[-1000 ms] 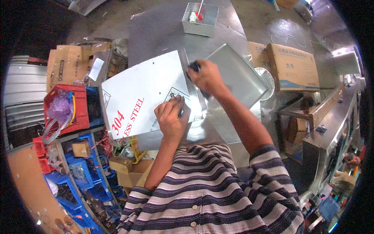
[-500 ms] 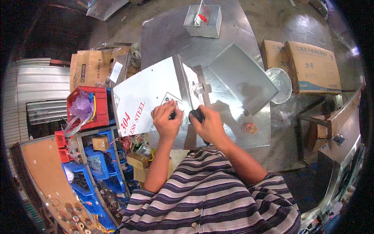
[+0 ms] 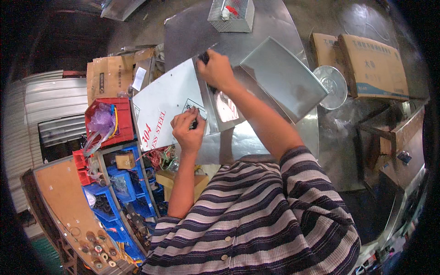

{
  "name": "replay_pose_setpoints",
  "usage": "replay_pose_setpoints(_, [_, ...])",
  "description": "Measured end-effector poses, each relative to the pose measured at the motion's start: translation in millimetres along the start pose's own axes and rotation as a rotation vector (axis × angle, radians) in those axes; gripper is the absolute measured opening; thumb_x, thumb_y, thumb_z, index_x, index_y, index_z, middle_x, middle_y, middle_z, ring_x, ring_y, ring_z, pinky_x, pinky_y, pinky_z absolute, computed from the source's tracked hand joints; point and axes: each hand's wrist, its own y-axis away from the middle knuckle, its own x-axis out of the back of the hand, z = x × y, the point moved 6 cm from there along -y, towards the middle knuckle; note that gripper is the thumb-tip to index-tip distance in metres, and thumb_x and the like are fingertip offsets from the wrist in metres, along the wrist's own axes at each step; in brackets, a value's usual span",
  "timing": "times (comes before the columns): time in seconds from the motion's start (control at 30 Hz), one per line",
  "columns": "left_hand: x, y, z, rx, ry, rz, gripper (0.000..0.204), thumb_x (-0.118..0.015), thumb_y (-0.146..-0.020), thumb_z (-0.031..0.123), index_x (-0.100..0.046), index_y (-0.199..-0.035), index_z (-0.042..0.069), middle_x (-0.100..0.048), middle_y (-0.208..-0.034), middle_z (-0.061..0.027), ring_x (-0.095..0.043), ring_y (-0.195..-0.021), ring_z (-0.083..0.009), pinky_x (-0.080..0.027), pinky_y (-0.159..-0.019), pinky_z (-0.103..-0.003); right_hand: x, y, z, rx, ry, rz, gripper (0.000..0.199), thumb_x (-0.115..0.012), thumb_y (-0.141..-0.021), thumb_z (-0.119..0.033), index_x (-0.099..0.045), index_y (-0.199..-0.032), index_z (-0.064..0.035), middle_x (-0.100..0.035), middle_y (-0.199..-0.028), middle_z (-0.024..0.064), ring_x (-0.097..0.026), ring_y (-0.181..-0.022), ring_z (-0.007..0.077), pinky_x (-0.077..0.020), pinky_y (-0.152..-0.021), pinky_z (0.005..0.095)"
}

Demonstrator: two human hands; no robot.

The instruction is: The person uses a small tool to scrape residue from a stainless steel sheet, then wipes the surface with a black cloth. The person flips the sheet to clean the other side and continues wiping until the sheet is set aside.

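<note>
Spreading across the centre, a metal worktable (image 3: 275, 23) carries a white-filmed steel sheet (image 3: 167, 103) with red lettering, lying at ten o'clock from the person's striped shirt (image 3: 256, 220). A folded bare steel panel (image 3: 282, 75) sits at two o'clock of that sheet. The right hand (image 3: 216, 69) reaches far forward, arm nearly straight, fingers curled tight around a dark tool at the sheet's far edge. The left hand (image 3: 188, 128), elbow bent, rests on the sheet's near edge at six o'clock of the right, pinching a small dark marker (image 3: 195, 123) against the film.
</note>
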Motion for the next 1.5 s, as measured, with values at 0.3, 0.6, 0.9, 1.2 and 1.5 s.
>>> replay_pose_setpoints(0.3, [2.4, 10.7, -9.6, -0.031, -0.031, -0.014, 0.02, -0.076, -0.08, 0.007, -0.081, -0.099, 0.008, -0.079, -0.106, -0.0073, -0.072, -0.1, -0.0249, -0.051, -0.094, -0.038, 60.8, 239.0, 7.4, -0.231, -0.12, -0.404, 0.029, -0.074, -0.087, -0.023, -0.066, -0.095, 0.0038, -0.07, -0.086, 0.0279, -0.07, -0.084, 0.0453, -0.0551, -0.076, 0.0481])
replay_pose_setpoints(0.6, [73.0, -12.8, -88.9, 0.304, 0.361, -0.289, 0.031, -0.065, -0.104, 0.025, -0.076, -0.121, 0.002, -0.076, -0.121, -0.0131, -0.069, -0.115, -0.0194, -0.05, -0.103, -0.033, 89.4, 266.1, 101.2, -0.274, 0.254, -0.334, 0.042, -0.076, -0.088, -0.036, -0.065, -0.101, 0.002, -0.067, -0.096, 0.0266, -0.067, -0.091, 0.0465, -0.0537, -0.081, 0.0531])
replay_pose_setpoints(0.9, [142.9, 60.5, -205.2, 0.409, -0.018, 0.107, 0.038, -0.067, -0.1, 0.028, -0.072, -0.124, -0.001, -0.071, -0.125, -0.0184, -0.065, -0.118, -0.0327, -0.048, -0.105, -0.041, 102.8, 272.4, 102.4, -0.161, 0.545, -0.354, 0.033, -0.081, -0.085, -0.033, -0.071, -0.098, -0.0037, -0.07, -0.097, 0.0183, -0.067, -0.093, 0.0374, -0.0536, -0.082, 0.0473])
replay_pose_setpoints(1.2, [139.3, 93.0, -306.6, 0.614, 0.09, -0.013, 0.055, -0.067, -0.101, 0.036, -0.061, -0.138, -0.004, -0.068, -0.129, -0.0244, -0.066, -0.117, -0.0341, -0.05, -0.102, -0.042, 107.6, 292.8, 92.4, -0.011, 0.544, 0.049, 0.032, -0.082, -0.088, -0.026, -0.07, -0.106, -0.0024, -0.07, -0.1, 0.0185, -0.067, -0.093, 0.0334, -0.0526, -0.084, 0.0437])
replay_pose_setpoints(1.5, [106.9, 122.0, -322.3, 0.721, 0.586, -0.089, 0.058, -0.063, -0.104, 0.036, -0.055, -0.145, -0.005, -0.068, -0.132, -0.02, -0.064, -0.121, -0.026, -0.046, -0.106, -0.038, 29.0, 267.3, -75.6, 0.321, 0.698, 0.185, 0.042, -0.079, -0.088, -0.019, -0.067, -0.125, -0.0026, -0.068, -0.121, 0.0167, -0.062, -0.117, 0.0341, -0.0445, -0.101, 0.0476])
